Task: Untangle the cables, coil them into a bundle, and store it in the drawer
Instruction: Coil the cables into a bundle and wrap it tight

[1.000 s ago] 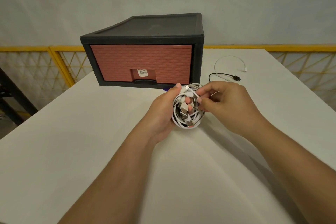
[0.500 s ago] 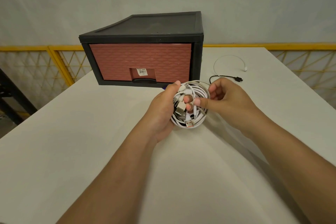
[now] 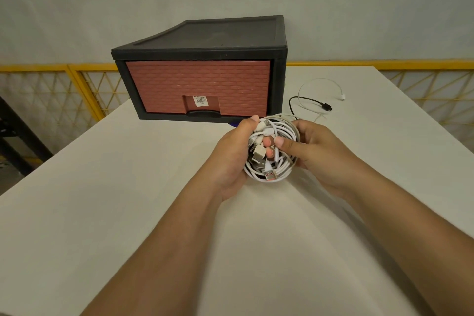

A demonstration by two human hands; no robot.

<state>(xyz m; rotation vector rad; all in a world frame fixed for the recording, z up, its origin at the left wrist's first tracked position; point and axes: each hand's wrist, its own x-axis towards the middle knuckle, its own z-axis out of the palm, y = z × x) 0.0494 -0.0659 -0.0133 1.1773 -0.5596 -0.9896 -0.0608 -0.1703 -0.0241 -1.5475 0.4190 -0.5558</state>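
Cable bundle (image 3: 279, 161): white, coiled, plugs gathered at its centre; held in both hands over the bench, just in front of the drawer unit.
Bench (image 3: 128, 213): white top.
Drawer unit (image 3: 200, 59): black frame; red brick-pattern drawer (image 3: 197, 84) closed.
Left hand (image 3: 228, 159): fingers curled round the coil's left side.
Right hand (image 3: 318, 151): thumb and fingers pinching the coil's right side.
Black cable (image 3: 307, 100), white cable (image 3: 320, 81): loose on the bench, right of the unit.
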